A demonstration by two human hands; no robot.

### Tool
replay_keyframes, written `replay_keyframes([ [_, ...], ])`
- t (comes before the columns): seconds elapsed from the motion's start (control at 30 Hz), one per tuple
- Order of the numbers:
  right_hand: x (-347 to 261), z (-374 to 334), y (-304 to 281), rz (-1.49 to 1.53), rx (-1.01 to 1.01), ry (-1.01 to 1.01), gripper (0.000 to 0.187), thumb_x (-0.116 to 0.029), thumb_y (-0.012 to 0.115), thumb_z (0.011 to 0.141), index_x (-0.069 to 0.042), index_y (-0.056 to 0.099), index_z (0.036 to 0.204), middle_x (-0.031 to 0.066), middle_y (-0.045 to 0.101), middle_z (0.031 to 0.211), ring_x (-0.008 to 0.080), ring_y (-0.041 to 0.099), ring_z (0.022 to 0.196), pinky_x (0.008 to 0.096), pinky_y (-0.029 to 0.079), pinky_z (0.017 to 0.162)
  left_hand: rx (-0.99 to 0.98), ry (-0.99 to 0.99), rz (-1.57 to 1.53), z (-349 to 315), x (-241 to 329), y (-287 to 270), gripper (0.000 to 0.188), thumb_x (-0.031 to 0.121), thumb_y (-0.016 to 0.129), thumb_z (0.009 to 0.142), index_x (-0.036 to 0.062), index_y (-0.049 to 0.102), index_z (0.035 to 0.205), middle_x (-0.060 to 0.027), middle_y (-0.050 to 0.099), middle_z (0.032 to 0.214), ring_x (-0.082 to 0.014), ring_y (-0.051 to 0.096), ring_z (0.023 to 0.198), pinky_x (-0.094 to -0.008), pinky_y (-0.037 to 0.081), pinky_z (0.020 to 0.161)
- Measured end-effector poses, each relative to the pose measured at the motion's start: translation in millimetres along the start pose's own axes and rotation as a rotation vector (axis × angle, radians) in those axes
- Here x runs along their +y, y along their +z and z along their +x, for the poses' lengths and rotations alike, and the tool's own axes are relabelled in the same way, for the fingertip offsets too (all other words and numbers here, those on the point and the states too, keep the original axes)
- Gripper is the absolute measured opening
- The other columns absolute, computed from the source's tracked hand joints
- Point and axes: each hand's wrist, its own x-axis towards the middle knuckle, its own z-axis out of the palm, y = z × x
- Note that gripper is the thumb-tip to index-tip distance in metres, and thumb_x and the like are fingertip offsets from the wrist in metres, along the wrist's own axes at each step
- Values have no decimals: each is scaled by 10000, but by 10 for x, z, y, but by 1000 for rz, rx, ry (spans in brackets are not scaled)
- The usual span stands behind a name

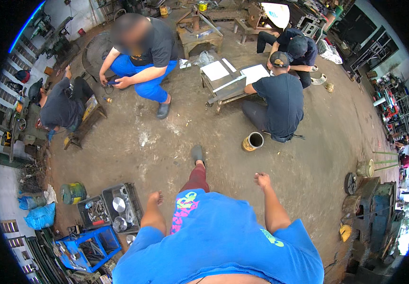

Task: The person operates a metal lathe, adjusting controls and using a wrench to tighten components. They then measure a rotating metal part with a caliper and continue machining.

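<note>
Crate [134, 201], dark, holding round metal parts, sits on the floor at the person's left, nearest the left hand [156, 198]. Yellowish can [247, 144], open-topped, stands on the floor ahead of the right hand [261, 180], apart from it. Forearms extend forward from blue sleeves, one either side of the torso. Fingers of both look curled, narrow; too small in view, cannot tell whether either holds anything. Blue shirt [214, 236] hides most of the lower body; one grey shoe [197, 154] and part of a maroon trouser leg [196, 180] show. Farther out, co-worker in dark shirt [280, 102], back turned, sits at low table [233, 89] with white sheets [215, 71]. Black lens rim crops corners.
</note>
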Motion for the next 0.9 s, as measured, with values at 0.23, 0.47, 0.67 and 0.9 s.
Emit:
replay_keyframes([
  [0.23, -659, 319, 395, -179, -107, 257, 308, -149, 620, 908, -6, 642, 1179, 128, 710, 946, 219, 685, 752, 348, 536, 616, -89, -29, -43, 773, 1761, 517, 469, 401, 497, 955, 79, 558, 1291, -110, 600, 1292, -261, 573, 1126, -430, 479, 891],
  [0.47, -1303, 853, 111, 59, 52, 261, 261, -156, 586, 915, -21, 644, 1131, 106, 702, 934, 219, 672, 728, 363, 531, 614, 75, 479, 373, 1052, 4254, 796, 318, 263, 611, 896, -31, 663, 1007, -118, 675, 839, -220, 633, 738, -406, 503, 604],
  [0.67, -1710, 1526, 102, 121, 47, 324, 250, -179, 582, 925, -29, 633, 1120, 92, 689, 905, 207, 657, 702, 350, 517, 603, 19, 588, 229, 1191, 5335, 1311, 367, 260, 665, 858, -5, 622, 1109, -136, 689, 825, -224, 640, 642, -365, 500, 542],
  [0.9, -2431, 2941, 58, 75, -98, 405, 206, -193, 570, 914, -49, 659, 1031, 101, 689, 951, 245, 669, 804, 408, 542, 679, 69, 206, 588, 1505, 5078, 1897, 249, 175, 561, 800, 45, 719, 941, -129, 709, 808, -235, 673, 669, -388, 529, 591],
])
